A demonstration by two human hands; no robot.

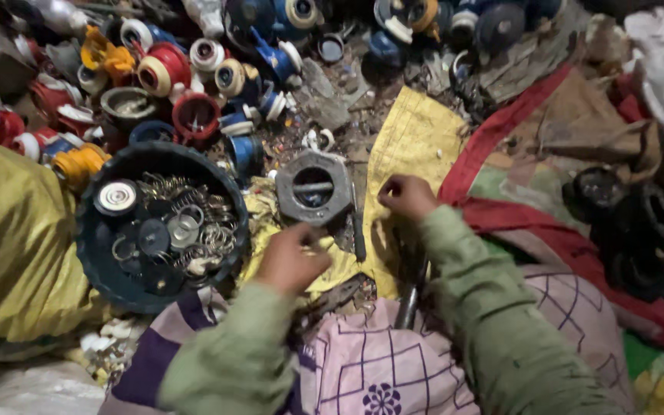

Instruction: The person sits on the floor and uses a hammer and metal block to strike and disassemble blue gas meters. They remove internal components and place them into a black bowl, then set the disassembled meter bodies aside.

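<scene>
My left hand (292, 258) is curled on something small that I cannot make out, just below a grey hexagonal metal block (315, 187) with a round hole and a bar across it. My right hand (407, 195) rests with fingers bent on a yellow woven sack (416, 138) to the right of that block; whether it holds anything is hidden. Both arms wear green sleeves. A dark slim tool (358, 230) lies between my hands. A metal rod (410, 296) rests by my right forearm.
A dark round tub (92, 253) at the left holds several metal rings, springs and discs. Behind it lies a heap of red, blue, yellow and white plastic fittings (194, 69). Black round parts (639, 223) sit at the right on red cloth. Patterned cloth covers my lap.
</scene>
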